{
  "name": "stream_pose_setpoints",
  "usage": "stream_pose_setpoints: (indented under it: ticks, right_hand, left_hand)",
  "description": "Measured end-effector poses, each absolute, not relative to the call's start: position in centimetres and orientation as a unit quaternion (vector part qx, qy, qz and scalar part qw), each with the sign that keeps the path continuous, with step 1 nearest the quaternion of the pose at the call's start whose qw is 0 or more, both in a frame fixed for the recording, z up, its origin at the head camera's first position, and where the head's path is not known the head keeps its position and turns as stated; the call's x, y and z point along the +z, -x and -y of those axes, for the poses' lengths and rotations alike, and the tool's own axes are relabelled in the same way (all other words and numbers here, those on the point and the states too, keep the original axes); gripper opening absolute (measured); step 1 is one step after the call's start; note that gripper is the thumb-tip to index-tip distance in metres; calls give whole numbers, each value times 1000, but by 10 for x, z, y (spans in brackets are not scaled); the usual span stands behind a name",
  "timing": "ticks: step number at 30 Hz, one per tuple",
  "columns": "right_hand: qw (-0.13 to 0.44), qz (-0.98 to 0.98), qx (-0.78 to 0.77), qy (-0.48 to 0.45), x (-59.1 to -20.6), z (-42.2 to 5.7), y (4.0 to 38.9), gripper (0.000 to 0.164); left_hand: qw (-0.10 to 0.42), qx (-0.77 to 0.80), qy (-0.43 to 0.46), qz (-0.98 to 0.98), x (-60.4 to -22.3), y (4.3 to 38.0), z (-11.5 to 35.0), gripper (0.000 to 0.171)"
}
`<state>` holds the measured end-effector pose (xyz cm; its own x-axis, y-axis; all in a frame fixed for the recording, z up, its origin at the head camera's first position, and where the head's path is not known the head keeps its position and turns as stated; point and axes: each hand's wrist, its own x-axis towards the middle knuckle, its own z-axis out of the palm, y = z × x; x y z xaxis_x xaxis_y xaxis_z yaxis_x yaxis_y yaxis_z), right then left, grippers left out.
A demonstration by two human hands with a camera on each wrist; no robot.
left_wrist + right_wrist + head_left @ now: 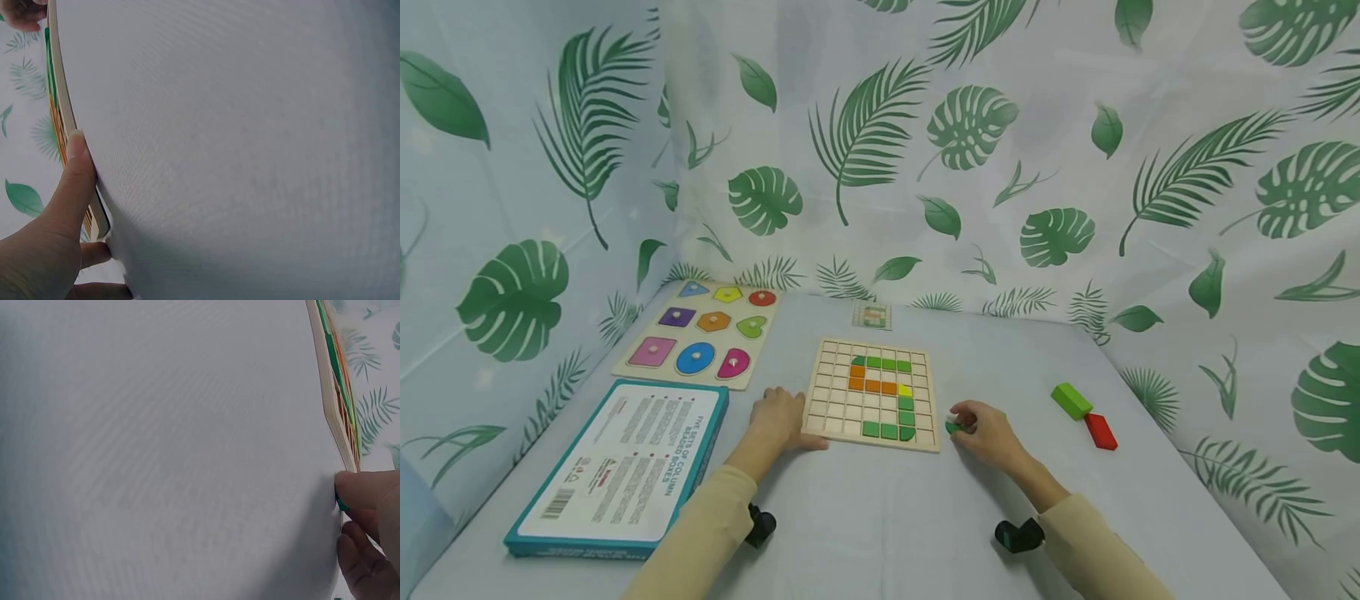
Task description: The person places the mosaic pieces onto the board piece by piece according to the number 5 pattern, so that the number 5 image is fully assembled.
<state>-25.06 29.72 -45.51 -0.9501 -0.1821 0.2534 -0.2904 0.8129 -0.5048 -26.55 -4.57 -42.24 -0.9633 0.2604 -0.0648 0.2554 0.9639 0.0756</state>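
A wooden grid board point(835, 408) lies at the middle of the table, with green, orange and yellow tiles set in some squares in a 5-like shape. My left hand point(777, 419) grips its near left corner. In the left wrist view the thumb point(70, 172) presses along the board's near edge, with other fingers round the side. Just off the board's right edge, my right hand point(988, 431) pinches a small green tile point(953, 427) between thumb and fingers. Most of that tile is hidden by the fingertips; a green sliver shows in the right wrist view.
Behind the board lies a small pattern card point(872, 316). To the left are a knobbed shape puzzle point(652, 327) and a teal-edged box point(625, 467), close to my left forearm. A green block point(1071, 401) and a red block point(1101, 432) lie at the right.
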Motion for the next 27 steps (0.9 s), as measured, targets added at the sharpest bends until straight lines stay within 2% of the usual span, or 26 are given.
stream_pose_setpoints:
  ticks: [15,27]
  right_hand:
    - [176,914,328,-160,-452,-270,254,31]
    - [188,900,323,-224,-456,-241,261,31]
  left_hand:
    - [34,29,-132,-990,-419,263,45,85]
    - [18,9,-134,-991,-421,262,49,89]
